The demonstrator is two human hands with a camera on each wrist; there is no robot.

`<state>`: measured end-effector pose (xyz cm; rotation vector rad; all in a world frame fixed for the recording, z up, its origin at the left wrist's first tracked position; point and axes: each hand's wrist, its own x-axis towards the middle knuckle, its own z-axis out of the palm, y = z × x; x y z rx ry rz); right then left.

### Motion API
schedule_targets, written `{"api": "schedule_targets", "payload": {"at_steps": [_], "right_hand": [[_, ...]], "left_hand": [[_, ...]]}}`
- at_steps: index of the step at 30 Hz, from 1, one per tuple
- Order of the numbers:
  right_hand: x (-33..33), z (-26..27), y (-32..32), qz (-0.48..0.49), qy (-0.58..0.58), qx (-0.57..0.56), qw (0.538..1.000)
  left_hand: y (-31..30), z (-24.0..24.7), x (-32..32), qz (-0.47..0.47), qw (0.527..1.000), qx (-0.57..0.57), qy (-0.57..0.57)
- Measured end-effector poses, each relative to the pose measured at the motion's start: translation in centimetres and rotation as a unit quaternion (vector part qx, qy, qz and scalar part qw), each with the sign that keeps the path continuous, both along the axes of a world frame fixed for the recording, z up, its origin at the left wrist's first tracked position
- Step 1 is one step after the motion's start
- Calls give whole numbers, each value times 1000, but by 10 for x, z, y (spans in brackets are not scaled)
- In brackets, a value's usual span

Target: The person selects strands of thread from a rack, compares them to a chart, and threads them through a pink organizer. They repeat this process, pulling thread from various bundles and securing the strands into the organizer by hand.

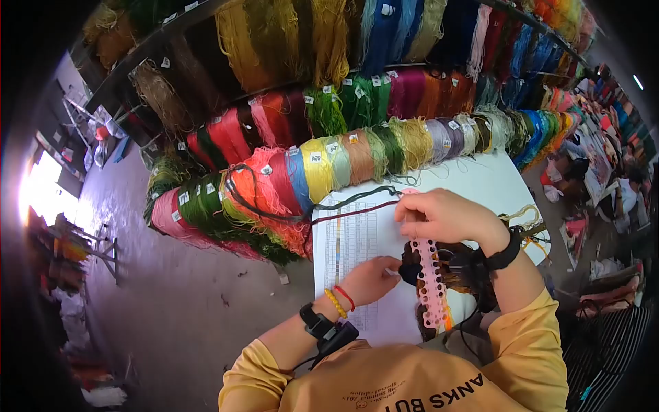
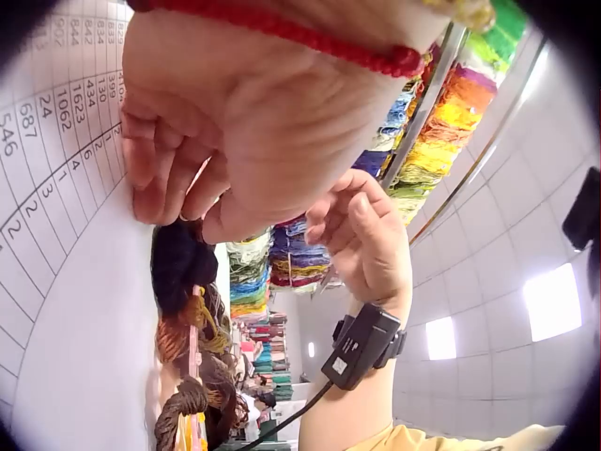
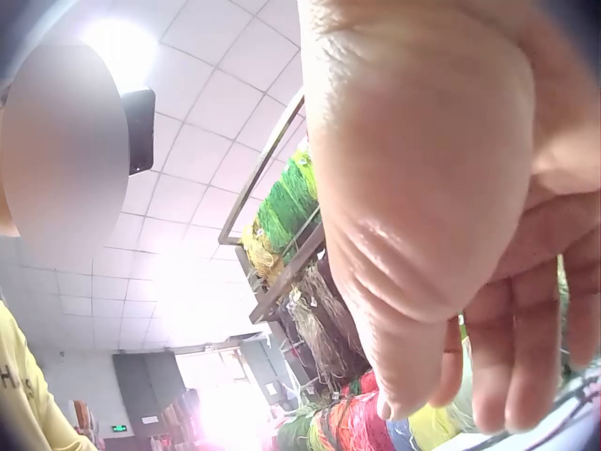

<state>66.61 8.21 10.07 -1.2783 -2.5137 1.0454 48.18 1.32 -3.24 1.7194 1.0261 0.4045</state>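
Observation:
A long pink thread holder (image 1: 431,292) with holes along its edges lies on the white table, hung with bundles of brown, black and orange thread. My left hand (image 1: 371,280) is at its left side, thumb and fingers pinching the black thread bundle (image 1: 410,269); in the left wrist view that dark bundle (image 2: 178,268) sits right under the fingertips. Above the holder's far end hovers my right hand (image 1: 446,218), fingers loosely bent and holding nothing. A dark red strand (image 1: 353,211) and a dark green strand (image 1: 357,198) run leftward from near it.
Beneath the left hand is a printed number sheet (image 1: 350,240). A thick row of labelled, coloured thread hanks (image 1: 316,165) crosses behind the table (image 1: 491,182). More hanks hang on racks (image 1: 268,41) beyond. Loose olive threads (image 1: 528,223) lie at the right edge.

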Motion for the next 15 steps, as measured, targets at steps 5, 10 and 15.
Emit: {"api": "schedule_targets", "payload": {"at_steps": [5,10,15], "right_hand": [[-4,26,31,-33,66,32,997],[1,30,109,-138,-3,190,972],[5,-10,202,-258,-46,285,922]], "left_hand": [[-2,-15,-8,-46,996,55,-46],[3,-20,-16,-73,990,64,-101],[10,-30,-22,-78,987,9,-140]]}}
